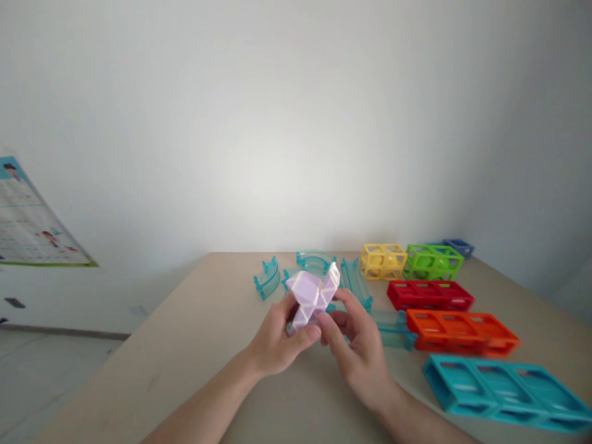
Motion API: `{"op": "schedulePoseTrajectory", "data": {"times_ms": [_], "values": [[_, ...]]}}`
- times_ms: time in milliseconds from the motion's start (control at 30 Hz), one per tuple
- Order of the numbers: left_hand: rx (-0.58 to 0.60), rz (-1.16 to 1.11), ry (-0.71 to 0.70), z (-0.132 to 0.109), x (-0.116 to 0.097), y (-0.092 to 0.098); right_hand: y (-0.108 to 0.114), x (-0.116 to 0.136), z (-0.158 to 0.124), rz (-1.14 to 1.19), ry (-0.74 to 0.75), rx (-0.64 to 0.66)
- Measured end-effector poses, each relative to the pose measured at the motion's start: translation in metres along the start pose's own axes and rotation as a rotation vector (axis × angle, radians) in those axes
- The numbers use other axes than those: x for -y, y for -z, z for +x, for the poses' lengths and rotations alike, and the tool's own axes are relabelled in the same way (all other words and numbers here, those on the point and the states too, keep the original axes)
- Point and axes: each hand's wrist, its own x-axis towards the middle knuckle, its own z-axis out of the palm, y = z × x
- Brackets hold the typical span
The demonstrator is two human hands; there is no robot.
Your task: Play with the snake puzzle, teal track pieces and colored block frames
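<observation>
A lilac and white snake puzzle (307,290), folded into an angular shape with one segment sticking up at the right, is held over the middle of the table (194,364). My left hand (279,340) grips its lower left side, thumb in front and fingers behind. On the other side, my right hand (354,345) pinches the lower right part between thumb and fingers. Clear blue track pieces (267,279) lie on the table just behind the hands, and the puzzle covers some of them.
To the right stand block frames: teal (506,391), orange (462,333), red (430,295), yellow (383,261), green (432,261) and dark blue (459,248). A straight clear blue track (393,328) touches the orange one. Behind the table rises a white wall (277,123); a poster (37,216) hangs at left.
</observation>
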Motion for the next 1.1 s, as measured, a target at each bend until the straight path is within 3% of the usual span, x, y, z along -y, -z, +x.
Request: {"op": "schedulePoseTrajectory", "data": {"times_ms": [133, 367, 600, 867, 1100], "values": [[0.107, -0.021, -0.003, -0.002, 0.000, -0.001, 0.002, 0.006, 0.002, 0.096, -0.005, -0.058], [0.211, -0.225, 0.138, -0.003, 0.002, -0.001, 0.002, 0.009, 0.003, 0.137, 0.010, -0.081], [0.233, -0.192, 0.097, 0.000, -0.006, -0.003, 0.003, 0.006, 0.005, 0.168, 0.029, -0.028], [0.254, -0.228, 0.202, -0.005, 0.009, 0.004, 0.009, 0.006, 0.013, 0.253, -0.031, -0.026], [0.220, -0.174, 0.133, 0.000, 0.000, -0.001, 0.012, 0.018, 0.013, 0.142, -0.015, -0.067]]}}
